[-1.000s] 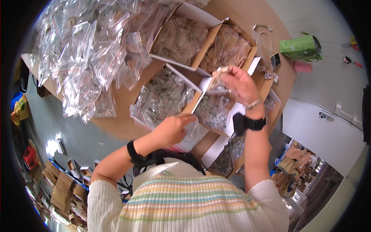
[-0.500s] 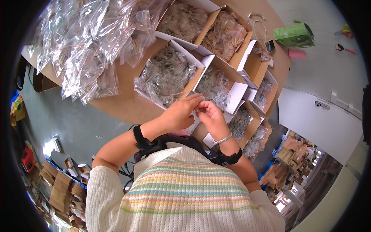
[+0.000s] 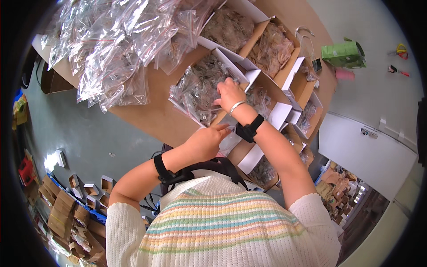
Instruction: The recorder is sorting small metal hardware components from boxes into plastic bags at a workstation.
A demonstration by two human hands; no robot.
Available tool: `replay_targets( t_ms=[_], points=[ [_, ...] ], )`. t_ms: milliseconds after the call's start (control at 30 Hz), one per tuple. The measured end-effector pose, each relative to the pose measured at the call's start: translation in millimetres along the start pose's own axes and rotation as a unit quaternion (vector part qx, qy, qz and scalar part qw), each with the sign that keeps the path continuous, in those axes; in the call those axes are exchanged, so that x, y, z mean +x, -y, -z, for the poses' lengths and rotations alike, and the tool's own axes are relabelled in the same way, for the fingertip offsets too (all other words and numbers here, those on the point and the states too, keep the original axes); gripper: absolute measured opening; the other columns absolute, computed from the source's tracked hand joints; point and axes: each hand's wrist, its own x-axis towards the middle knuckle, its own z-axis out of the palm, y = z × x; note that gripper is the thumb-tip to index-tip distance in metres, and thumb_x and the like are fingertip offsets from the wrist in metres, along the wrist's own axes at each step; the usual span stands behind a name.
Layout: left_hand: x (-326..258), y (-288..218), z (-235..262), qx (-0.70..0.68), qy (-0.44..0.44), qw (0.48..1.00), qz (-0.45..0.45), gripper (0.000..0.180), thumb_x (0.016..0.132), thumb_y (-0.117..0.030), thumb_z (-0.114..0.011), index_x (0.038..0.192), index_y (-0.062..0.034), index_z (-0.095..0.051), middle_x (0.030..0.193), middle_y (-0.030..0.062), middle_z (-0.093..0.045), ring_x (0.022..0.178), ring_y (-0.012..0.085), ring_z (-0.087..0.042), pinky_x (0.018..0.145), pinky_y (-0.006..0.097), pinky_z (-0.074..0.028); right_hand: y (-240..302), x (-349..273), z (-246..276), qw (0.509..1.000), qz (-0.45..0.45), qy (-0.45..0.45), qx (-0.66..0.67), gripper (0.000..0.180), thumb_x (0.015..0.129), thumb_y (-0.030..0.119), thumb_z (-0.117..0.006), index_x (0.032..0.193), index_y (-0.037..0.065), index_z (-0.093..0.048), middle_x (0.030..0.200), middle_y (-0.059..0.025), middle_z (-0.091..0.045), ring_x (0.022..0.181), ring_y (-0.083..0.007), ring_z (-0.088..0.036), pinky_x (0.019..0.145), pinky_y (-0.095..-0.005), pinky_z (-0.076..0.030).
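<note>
Head view: L hand point(image 3: 203, 143) is seen just below ctr, toward 7 o'clock, w/ a clear bag point(image 3: 228, 140) pinched at its fingertips. R hand point(image 3: 232, 95) is held at 1 o'clock, approx. at the R edge of an open white box point(image 3: 226, 63), fingers curled down over the clear packets point(image 3: 199, 86) inside; whether anything is gripped there can't be told. The box is set on the tan surface point(image 3: 156, 104), toward 11–12 o'clock. More boxed packets point(image 3: 272, 50), brownish, are placed at 1 o'clock; a big heap of zip bags point(image 3: 113, 58) is piled at 10 o'clock, a green bag point(image 3: 343, 54) at 2 o'clock.
</note>
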Motion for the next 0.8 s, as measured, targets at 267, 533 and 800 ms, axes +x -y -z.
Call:
replay_targets(
  t_ms=[267, 533, 800],
  points=[
    [-2, 13, 5, -0.052, -0.032, 0.998, 0.002, 0.057, 0.071, 0.007, -0.050, 0.127, 0.0004, -0.057, 0.134, 0.0189, -0.057, 0.097, 0.0404, -0.066, 0.085, 0.046, -0.054, -29, 39, 64, 0.841, 0.012, 0.145, 0.521, 0.015, 0.090, 0.001, -0.057, 0.085, 0.009, -0.044, 0.091, -0.0085, -0.069, 0.083, -0.0143, -0.070, 0.066, -0.0280, -0.056],
    [13, 12, 14, -0.053, -0.004, 0.999, 0.010, 0.054, 0.074, 0.006, -0.050, 0.127, -0.0015, -0.058, 0.134, 0.0186, -0.057, 0.097, 0.0393, -0.066, 0.084, 0.045, -0.055, -60, 210, 83, 0.990, -0.075, 0.071, 0.097, 0.036, 0.078, 0.026, -0.065, 0.108, 0.006, -0.065, 0.107, -0.0189, -0.069, 0.104, -0.0333, -0.066, 0.089, -0.0408, -0.053],
    [16, 9, 19, -0.049, -0.014, 0.998, 0.033, 0.050, 0.075, 0.005, -0.049, 0.124, -0.0024, -0.060, 0.131, 0.0160, -0.059, 0.095, 0.0375, -0.067, 0.081, 0.044, -0.055, -38, 215, 74, 0.998, 0.020, 0.045, -0.047, 0.015, 0.085, 0.018, -0.066, 0.098, 0.015, -0.072, 0.112, -0.0153, -0.065, 0.105, -0.0340, -0.065, 0.086, -0.0444, -0.054]
  ],
)
